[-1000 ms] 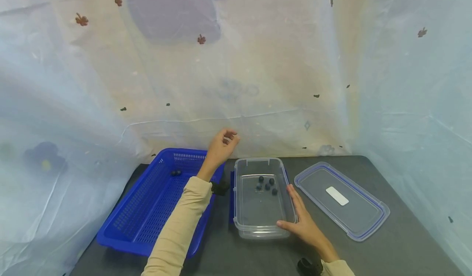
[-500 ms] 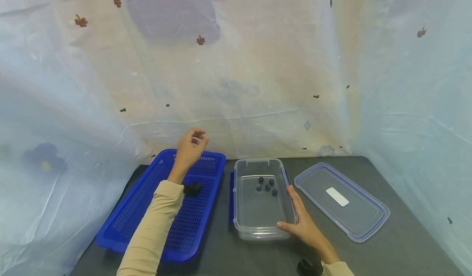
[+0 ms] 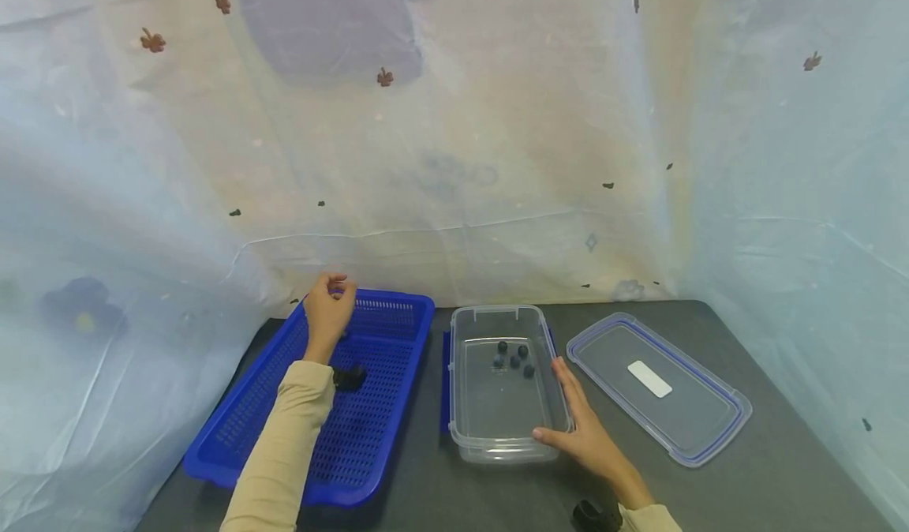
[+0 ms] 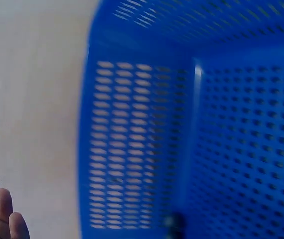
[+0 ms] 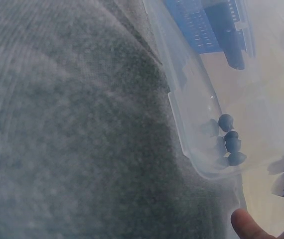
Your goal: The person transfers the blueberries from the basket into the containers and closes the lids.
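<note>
My left hand [image 3: 330,315] is over the far left of the blue perforated basket [image 3: 355,437], fingers loosely bent and holding nothing visible. In the left wrist view its fingertips [image 4: 3,204] show outside the basket wall. A dark berry [image 4: 176,225] lies blurred on the basket floor, mostly hidden by the hand in the head view. My right hand [image 3: 592,441] rests against the near right corner of a clear plastic container [image 3: 490,417], thumb and straight fingers spread along its rim. Several dark blueberries [image 3: 515,361] lie on the container's bottom, also seen as round blueberries [image 5: 233,144] in the right wrist view.
The container's clear lid [image 3: 660,394], with a blue seal and a white label, lies to the right on the dark table [image 3: 767,485]. A blue side flap [image 3: 446,382] hangs from the container's left side. A patterned curtain [image 3: 454,161] stands behind.
My left hand has moved left from between basket and container, then lower over the basket's far left side. The right hand, container and lid have stayed in place.
</note>
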Motion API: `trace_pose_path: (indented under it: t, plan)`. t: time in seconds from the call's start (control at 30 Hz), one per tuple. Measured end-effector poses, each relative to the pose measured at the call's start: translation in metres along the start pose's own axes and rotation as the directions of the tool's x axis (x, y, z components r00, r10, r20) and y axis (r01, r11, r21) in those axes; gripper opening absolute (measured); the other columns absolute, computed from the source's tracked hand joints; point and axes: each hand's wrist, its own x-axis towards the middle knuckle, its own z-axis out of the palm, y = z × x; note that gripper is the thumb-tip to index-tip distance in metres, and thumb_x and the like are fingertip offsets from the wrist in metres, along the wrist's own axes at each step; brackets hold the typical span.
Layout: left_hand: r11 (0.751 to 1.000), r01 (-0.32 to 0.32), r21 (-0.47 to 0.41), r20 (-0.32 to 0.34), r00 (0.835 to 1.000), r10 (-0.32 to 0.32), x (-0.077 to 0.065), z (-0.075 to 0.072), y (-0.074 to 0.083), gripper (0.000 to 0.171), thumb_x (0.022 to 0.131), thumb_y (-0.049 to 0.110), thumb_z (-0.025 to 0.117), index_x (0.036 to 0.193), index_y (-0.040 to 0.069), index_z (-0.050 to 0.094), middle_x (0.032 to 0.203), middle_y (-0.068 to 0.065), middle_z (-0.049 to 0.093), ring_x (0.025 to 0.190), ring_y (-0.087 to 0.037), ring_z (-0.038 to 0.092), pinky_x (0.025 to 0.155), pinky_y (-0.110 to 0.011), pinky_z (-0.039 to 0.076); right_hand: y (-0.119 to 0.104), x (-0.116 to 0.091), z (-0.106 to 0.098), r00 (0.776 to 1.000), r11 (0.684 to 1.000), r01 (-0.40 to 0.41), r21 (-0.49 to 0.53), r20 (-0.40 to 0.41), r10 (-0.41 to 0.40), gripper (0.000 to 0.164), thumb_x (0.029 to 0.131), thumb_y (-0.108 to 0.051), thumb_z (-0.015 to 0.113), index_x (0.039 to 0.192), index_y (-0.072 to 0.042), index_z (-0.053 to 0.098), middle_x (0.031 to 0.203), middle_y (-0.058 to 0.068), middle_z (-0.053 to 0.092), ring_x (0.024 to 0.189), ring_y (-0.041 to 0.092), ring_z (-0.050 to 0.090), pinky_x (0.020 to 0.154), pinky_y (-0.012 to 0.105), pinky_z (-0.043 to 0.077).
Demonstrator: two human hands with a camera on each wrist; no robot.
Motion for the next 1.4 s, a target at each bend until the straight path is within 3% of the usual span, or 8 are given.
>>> trace_pose_path:
  t: [0.13, 0.37, 0.57, 0.73, 0.87, 1.03, 1.13, 1.4]
  plan:
    - [0.996, 0.07, 0.055, -0.013, 0.998, -0.069, -0.003, 0.003, -0.017, 0.029, 0.093, 0.013, 0.062, 0.114, -0.006, 0.059, 0.103, -0.023, 0.066, 0.089, -0.037, 0.064, 0.08, -0.048, 0.048, 0.0, 0.0, 0.0, 1.0, 1.0, 0.005, -0.001, -0.004, -0.005, 0.108, 0.071, -0.018, 0.082, 0.154, -0.002, 0.014, 0.16, 0.01, 0.007, 0.141, 0.044, 0.008, 0.1, 0.072, 0.011]
    - [0.988, 0.122, 0.098, -0.01, 0.992, -0.122, -0.011, 0.008, -0.048, 0.027, 0.092, 0.01, 0.062, 0.11, -0.01, 0.061, 0.102, -0.029, 0.064, 0.104, -0.044, 0.054, 0.103, -0.054, 0.024, 0.0, 0.0, 0.0, 1.0, 1.0, 0.003, 0.004, -0.005, -0.003, 0.108, 0.071, -0.018, 0.082, 0.154, -0.003, 0.014, 0.16, 0.011, 0.007, 0.141, 0.044, 0.008, 0.1, 0.072, 0.011]
    - [0.972, 0.199, 0.128, 0.008, 0.979, -0.201, -0.02, 0.01, -0.072, 0.023, 0.092, 0.007, 0.061, 0.107, -0.01, 0.063, 0.101, -0.029, 0.064, 0.107, -0.045, 0.05, 0.1, -0.056, 0.028, 0.0, 0.001, 0.001, 1.0, 1.0, 0.012, 0.0, -0.004, -0.012, 0.108, 0.071, -0.019, 0.082, 0.154, -0.003, 0.015, 0.16, 0.011, 0.007, 0.141, 0.045, 0.009, 0.1, 0.072, 0.012]
    - [0.969, 0.169, 0.182, 0.043, 0.983, -0.179, -0.023, 0.01, -0.083, 0.025, 0.091, 0.004, 0.059, 0.109, -0.012, 0.063, 0.103, -0.03, 0.064, 0.103, -0.044, 0.056, 0.099, -0.056, 0.032, 0.0, 0.001, 0.001, 1.0, 1.0, 0.016, -0.002, -0.004, -0.016, 0.109, 0.071, -0.019, 0.082, 0.154, -0.003, 0.014, 0.16, 0.012, 0.007, 0.141, 0.045, 0.009, 0.1, 0.072, 0.011]
    - [0.954, 0.098, 0.284, 0.14, 0.98, -0.142, -0.022, 0.011, -0.089, 0.032, 0.091, 0.004, 0.057, 0.116, -0.016, 0.058, 0.108, -0.034, 0.06, 0.107, -0.048, 0.054, 0.099, -0.057, 0.033, 0.0, 0.001, 0.001, 1.0, 1.0, 0.012, 0.001, -0.007, -0.012, 0.109, 0.071, -0.019, 0.082, 0.154, -0.003, 0.014, 0.16, 0.012, 0.007, 0.141, 0.045, 0.009, 0.1, 0.072, 0.011]
    - [0.876, 0.024, 0.482, 0.313, 0.929, -0.198, -0.021, 0.014, -0.091, 0.046, 0.093, 0.009, 0.054, 0.13, -0.017, 0.045, 0.126, -0.038, 0.048, 0.119, -0.052, 0.045, 0.097, -0.061, 0.036, 0.0, 0.001, 0.001, 1.0, 1.0, 0.016, 0.002, -0.005, -0.016, 0.109, 0.071, -0.018, 0.082, 0.154, -0.002, 0.014, 0.159, 0.017, 0.007, 0.141, 0.046, 0.009, 0.099, 0.073, 0.011]
    - [0.828, -0.012, 0.56, 0.371, 0.898, -0.238, -0.022, 0.018, -0.092, 0.051, 0.092, 0.01, 0.053, 0.133, -0.017, 0.04, 0.132, -0.038, 0.043, 0.122, -0.052, 0.043, 0.095, -0.063, 0.037, 0.001, 0.001, 0.001, 1.0, 1.0, 0.02, 0.002, -0.001, -0.02, 0.109, 0.071, -0.018, 0.082, 0.154, -0.002, 0.013, 0.159, 0.017, 0.007, 0.141, 0.046, 0.008, 0.099, 0.073, 0.011]
    - [0.801, -0.003, 0.598, 0.436, 0.84, -0.323, -0.029, 0.028, -0.093, 0.062, 0.095, 0.013, 0.046, 0.141, -0.02, 0.022, 0.149, -0.037, 0.018, 0.139, -0.049, 0.015, 0.103, -0.065, 0.025, 0.001, 0.0, 0.0, 1.0, 1.0, 0.009, 0.002, -0.01, -0.009, 0.109, 0.071, -0.018, 0.082, 0.154, -0.002, 0.014, 0.16, 0.015, 0.008, 0.14, 0.046, 0.008, 0.098, 0.074, 0.012]
